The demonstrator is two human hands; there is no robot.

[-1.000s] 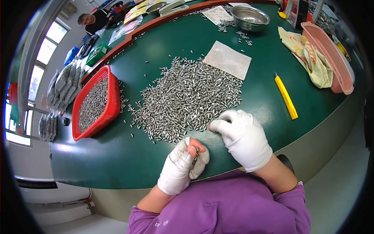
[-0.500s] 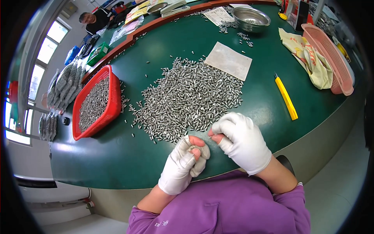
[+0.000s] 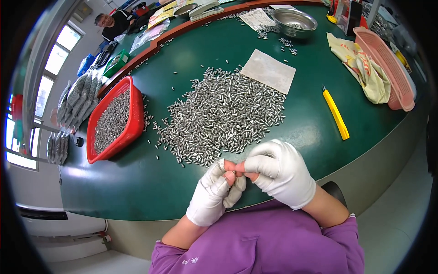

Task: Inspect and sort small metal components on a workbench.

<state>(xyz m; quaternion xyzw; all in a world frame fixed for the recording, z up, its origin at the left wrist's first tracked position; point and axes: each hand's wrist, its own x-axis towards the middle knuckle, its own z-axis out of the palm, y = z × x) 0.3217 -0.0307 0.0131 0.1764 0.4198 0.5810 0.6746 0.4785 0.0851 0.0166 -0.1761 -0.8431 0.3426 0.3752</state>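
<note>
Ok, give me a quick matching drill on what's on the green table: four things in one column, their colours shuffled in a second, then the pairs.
Things:
1. basket of small metal parts
2. utility knife
3. long basket by the cloth
4. round bowl

Colours:
a. pink
b. shiny metal
c. red
d. yellow

Pairs: 1-c, 2-d, 3-a, 4-b
</note>
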